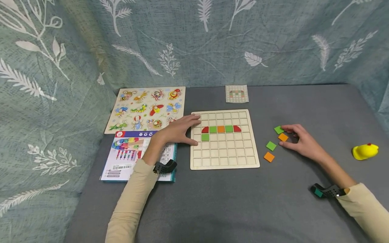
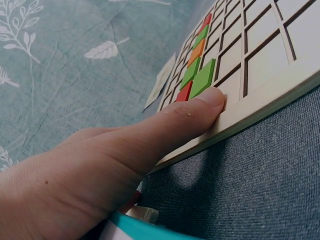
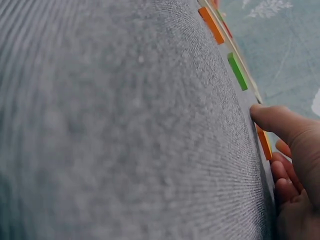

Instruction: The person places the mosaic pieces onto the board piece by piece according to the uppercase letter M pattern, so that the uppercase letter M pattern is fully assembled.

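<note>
A square wooden grid board (image 1: 225, 165) lies on the table, and my left hand (image 1: 178, 130) rests on its left edge with fingers spread. In the left wrist view the thumb (image 2: 197, 107) presses the frame beside a green tile (image 2: 204, 79). One row holds a red curved piece at each end, with green tiles around an orange tile (image 1: 221, 129); below its left end sits the green tile. My right hand (image 1: 305, 143) is at the loose tiles, index fingertip at the far green tile (image 1: 278, 130). Its thumb and index finger stand apart around an orange tile (image 1: 283, 137).
Another green tile (image 1: 271, 145) and orange tile (image 1: 268, 157) lie between board and right hand. A pattern card (image 1: 237, 93) is behind the board. Left stand an insect puzzle board (image 1: 146, 101) and a printed box (image 1: 121, 172). A yellow toy duck (image 1: 364, 152) sits far right.
</note>
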The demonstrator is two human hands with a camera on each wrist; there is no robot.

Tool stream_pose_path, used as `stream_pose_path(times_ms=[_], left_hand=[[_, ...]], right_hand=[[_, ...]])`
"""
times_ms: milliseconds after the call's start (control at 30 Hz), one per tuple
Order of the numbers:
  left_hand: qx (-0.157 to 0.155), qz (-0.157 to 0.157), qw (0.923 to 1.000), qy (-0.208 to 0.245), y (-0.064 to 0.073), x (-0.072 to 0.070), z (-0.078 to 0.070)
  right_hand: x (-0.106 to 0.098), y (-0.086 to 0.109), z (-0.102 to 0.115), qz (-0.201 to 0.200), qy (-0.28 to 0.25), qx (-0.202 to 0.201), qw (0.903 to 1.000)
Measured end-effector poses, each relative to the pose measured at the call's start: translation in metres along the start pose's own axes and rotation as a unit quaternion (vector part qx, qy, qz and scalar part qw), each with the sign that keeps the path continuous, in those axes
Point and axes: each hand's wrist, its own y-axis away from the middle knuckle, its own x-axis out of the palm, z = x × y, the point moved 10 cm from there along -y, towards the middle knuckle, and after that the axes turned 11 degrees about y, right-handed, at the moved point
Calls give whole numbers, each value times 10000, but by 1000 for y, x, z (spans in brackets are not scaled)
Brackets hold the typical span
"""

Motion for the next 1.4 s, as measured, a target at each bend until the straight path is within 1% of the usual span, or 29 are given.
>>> stream_pose_path(times_ms=[167,267,400,567,633,800,867,933,1000,1100,1267,1400], left_hand=[[9,-13,10000,-13,-1,0,0],[-2,-14,10000,-30,-1,0,0],[-13,-19,10000,-43,-3,2,1],[5,-59,10000,-78,-4,-1,0],[-34,-57,9999,-89,-3,-1,1],[-91,-48,9999,-111,-1,0,1],[-40,-59,9999,-101,-1,0,0],[-21,-70,9999,-83,0,0,0],[-32,-77,9999,-82,0,0,0],[-64,-81,9999,-95,2,0,2],[-45,-39,9999,-131,1,2,3],[62,-63,9998,-153,0,1,2]], right_hand=[[-1,-1,0,-22,-20,-168,9999],[-1,-1,0,1,14,-197,9998],[-1,-1,-1,34,19,-147,9999],[-3,-2,-1,25,91,-130,9999],[-3,-1,-1,13,96,-146,9998],[-1,2,-2,44,-62,-151,9999],[-2,3,-4,1,-127,-71,9999],[-3,4,-6,-68,-269,43,9996],[-2,5,-9,-120,-522,195,9984],[-1,6,-11,-181,-955,308,9948],[-5,11,-11,-426,-1439,312,9882],[-9,12,-11,-630,-1820,345,9807]])
